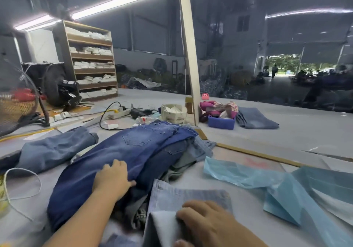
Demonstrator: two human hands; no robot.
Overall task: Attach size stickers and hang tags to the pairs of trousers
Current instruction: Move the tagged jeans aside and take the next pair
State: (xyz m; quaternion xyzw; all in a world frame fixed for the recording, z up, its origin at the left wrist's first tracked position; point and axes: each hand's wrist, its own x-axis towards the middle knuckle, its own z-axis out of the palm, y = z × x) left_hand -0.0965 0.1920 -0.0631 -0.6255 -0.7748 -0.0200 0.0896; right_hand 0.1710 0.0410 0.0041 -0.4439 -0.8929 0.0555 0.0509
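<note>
A dark blue pair of jeans (122, 151) lies on top of a heap of trousers in the middle of the table. My left hand (111, 178) rests on its leg, fingers curled over the fabric edge with the thumb tucked under. A light blue pair of jeans (187, 193) lies folded near me at the bottom. My right hand (206, 225) lies on it, fingers bent over the folded pale edge. Another faded pair (55, 147) lies at the left. No stickers or tags show in either hand.
Light blue plastic bags (267, 178) spread at the right. A white cord loop (21, 185) lies at the left edge. Behind the heap are a cardboard box (173, 113), a power strip (118, 113), a blue bin (221, 122) and a fan (17, 97). An upright post (189, 52) stands mid-table.
</note>
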